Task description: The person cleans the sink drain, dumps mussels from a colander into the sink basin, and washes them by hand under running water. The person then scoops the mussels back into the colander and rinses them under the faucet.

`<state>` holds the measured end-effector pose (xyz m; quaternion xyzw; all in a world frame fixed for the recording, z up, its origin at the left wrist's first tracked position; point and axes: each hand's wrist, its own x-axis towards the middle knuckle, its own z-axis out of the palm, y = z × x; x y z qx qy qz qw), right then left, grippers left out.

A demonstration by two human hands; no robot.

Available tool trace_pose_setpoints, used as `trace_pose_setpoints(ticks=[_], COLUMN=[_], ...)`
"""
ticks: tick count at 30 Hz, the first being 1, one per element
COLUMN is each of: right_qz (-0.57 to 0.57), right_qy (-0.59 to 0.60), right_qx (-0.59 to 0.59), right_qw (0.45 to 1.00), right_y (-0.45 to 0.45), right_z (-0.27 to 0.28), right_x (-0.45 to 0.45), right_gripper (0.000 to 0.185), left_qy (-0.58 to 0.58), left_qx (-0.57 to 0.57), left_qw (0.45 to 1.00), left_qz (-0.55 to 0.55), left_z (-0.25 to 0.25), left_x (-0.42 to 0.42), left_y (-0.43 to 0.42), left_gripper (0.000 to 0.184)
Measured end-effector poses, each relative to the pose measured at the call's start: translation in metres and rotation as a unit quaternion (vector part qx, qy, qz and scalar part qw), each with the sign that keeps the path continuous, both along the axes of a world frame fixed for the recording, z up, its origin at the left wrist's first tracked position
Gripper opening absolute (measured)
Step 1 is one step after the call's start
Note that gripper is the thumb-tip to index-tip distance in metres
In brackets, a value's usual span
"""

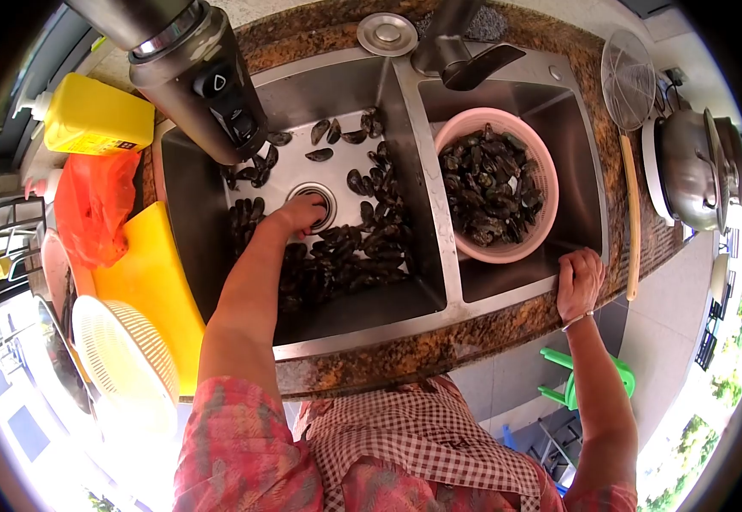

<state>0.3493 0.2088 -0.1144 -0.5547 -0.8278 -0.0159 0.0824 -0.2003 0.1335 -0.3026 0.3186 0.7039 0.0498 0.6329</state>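
Observation:
My left hand (301,213) reaches down into the left sink basin (371,320), at the edge of the drain (313,189). Its fingers are curled and point downward; what they hold, if anything, is hidden. Dark mussels (337,263) lie loose around it on the basin floor, thickest on the near and right sides. In the right basin (571,132) stands a pink basket (550,186) heaped with more mussels (488,189). My right hand (580,280) rests at the near right corner of that basin, fingers bent over the sink rim (541,293).
A black faucet (465,64) rises behind the divider, beside a drain stopper (387,34). Left of the sink are a yellow board (153,273), a red plastic bag (93,209) and a yellow bottle (98,115). A long-handled wire skimmer (631,213) lies on the right counter.

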Motion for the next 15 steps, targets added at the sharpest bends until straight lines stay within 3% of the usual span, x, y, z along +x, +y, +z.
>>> trace_pose_setpoints(ticks=[5, 8, 10, 12, 15], right_qz=[0.002, 0.004, -0.001, -0.015, -0.022], right_qy=[-0.001, 0.001, 0.005, 0.002, 0.007], right_qx=[0.003, 0.001, -0.009, -0.008, -0.014], right_qw=[1.0, 1.0, 1.0, 1.0, 1.0], right_y=[0.0, 0.0, 0.0, -0.001, -0.001], right_z=[-0.001, -0.002, -0.002, -0.001, -0.001], right_x=[0.001, 0.002, 0.002, 0.001, 0.001], right_gripper=[0.017, 0.017, 0.018, 0.018, 0.019], left_qy=[0.043, 0.092, 0.171, 0.199, 0.214], left_qx=[0.0, 0.046, 0.145, 0.218, 0.309], left_qw=[0.998, 0.99, 0.969, 0.953, 0.921], left_qz=[-0.051, -0.1, -0.108, -0.066, 0.098], left_z=[-0.008, 0.02, 0.009, 0.009, 0.021], left_x=[0.002, 0.011, 0.009, 0.005, -0.015], left_y=[0.002, 0.001, -0.011, -0.017, -0.022], left_gripper=[0.033, 0.035, 0.034, 0.032, 0.029])
